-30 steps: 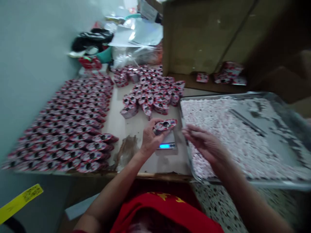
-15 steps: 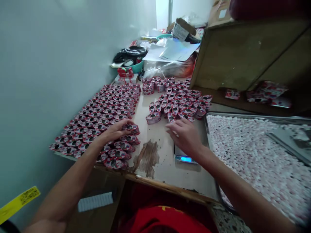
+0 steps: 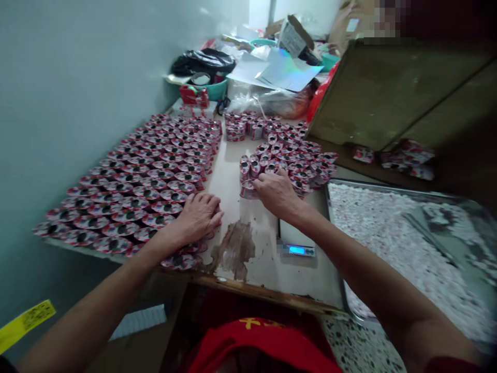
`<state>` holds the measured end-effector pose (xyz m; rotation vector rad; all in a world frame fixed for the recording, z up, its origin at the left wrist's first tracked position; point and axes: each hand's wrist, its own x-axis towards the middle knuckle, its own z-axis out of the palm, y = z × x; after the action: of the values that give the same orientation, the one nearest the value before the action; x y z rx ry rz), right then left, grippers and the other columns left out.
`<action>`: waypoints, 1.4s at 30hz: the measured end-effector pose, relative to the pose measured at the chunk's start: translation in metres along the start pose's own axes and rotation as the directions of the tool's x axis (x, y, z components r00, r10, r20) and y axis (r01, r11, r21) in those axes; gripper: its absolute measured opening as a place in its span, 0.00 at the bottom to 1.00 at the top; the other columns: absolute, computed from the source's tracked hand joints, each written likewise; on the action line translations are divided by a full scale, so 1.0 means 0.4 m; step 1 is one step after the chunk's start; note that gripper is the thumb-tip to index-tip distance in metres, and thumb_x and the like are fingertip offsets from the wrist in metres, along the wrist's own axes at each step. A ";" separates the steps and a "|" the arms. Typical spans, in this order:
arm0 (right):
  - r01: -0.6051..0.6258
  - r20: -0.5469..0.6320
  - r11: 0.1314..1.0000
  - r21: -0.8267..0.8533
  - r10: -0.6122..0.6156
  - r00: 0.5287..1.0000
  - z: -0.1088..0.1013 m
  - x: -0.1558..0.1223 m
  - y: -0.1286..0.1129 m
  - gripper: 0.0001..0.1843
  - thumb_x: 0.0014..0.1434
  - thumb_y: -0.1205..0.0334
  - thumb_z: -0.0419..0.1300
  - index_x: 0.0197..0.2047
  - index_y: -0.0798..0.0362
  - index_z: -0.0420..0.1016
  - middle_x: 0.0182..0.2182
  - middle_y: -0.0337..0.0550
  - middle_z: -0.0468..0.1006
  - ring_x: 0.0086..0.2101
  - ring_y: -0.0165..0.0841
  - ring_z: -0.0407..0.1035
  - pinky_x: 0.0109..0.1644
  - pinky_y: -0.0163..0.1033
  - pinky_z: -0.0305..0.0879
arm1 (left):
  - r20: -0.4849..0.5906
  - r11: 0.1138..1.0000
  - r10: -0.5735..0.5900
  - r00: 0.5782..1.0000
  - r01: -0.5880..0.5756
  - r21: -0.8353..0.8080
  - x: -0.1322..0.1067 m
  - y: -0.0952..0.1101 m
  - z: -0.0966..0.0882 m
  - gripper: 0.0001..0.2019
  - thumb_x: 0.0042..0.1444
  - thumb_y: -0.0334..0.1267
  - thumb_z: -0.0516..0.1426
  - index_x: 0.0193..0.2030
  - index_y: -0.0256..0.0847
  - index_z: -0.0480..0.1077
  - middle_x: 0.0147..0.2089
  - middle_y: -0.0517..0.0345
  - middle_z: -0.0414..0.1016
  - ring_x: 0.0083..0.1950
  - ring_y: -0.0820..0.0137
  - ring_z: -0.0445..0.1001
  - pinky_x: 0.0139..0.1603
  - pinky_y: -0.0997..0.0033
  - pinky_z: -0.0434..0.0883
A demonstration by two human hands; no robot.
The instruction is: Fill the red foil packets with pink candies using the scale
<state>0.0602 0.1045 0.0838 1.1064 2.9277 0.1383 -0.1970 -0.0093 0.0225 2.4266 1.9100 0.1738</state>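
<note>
My left hand point(image 3: 198, 216) lies palm down with fingers spread on the near right end of the rows of red-and-white small boxes point(image 3: 132, 181) at the table's left. My right hand point(image 3: 276, 190) reaches into the loose pile of the same boxes point(image 3: 295, 160) in the middle, with its fingers curled on one box point(image 3: 247, 190) at the pile's near edge. A small digital scale point(image 3: 295, 243) with a lit blue display sits just near my right forearm.
A metal tray point(image 3: 407, 243) of small pink-white pieces fills the right. An open cardboard box point(image 3: 392, 98) with a few packets stands behind it. Bags, papers and a teal basin point(image 3: 217, 90) crowd the far end. A wall runs along the left.
My left hand carried a box from over the scale to the rows at left and now rests flat there. My right hand left the tray and reached the middle pile.
</note>
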 end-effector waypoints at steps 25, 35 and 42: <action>-0.355 0.132 0.911 0.208 0.334 0.933 0.194 -0.733 0.249 0.25 0.57 0.66 0.64 0.59 0.44 0.75 0.62 0.54 0.75 0.56 0.52 0.69 0.56 0.55 0.67 | -0.184 0.989 0.080 0.980 -0.101 -0.109 0.026 0.311 -0.012 0.22 0.68 0.43 0.60 0.68 0.48 0.69 0.70 0.41 0.72 0.73 0.45 0.68 0.74 0.30 0.59; -0.563 0.236 0.404 0.721 0.621 0.748 0.192 -0.695 0.379 0.11 0.56 0.52 0.65 0.38 0.50 0.78 0.22 0.36 0.74 0.23 0.32 0.65 0.29 0.38 0.57 | -0.126 0.980 0.071 0.989 -0.093 -0.174 0.064 0.336 -0.019 0.25 0.65 0.40 0.65 0.68 0.46 0.70 0.64 0.43 0.78 0.64 0.48 0.76 0.71 0.35 0.65; -0.599 0.347 0.283 0.749 0.603 0.719 0.161 -0.708 0.354 0.14 0.52 0.50 0.68 0.35 0.51 0.80 0.21 0.37 0.72 0.22 0.31 0.63 0.27 0.38 0.56 | -0.237 0.906 0.034 0.971 -0.129 -0.402 0.121 0.381 0.015 0.31 0.59 0.34 0.69 0.68 0.44 0.68 0.64 0.46 0.79 0.63 0.55 0.78 0.67 0.51 0.74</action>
<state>0.3688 0.0284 0.0254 2.2624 2.2671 -1.4186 -0.0379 0.0017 0.0358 2.2675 1.6284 0.8044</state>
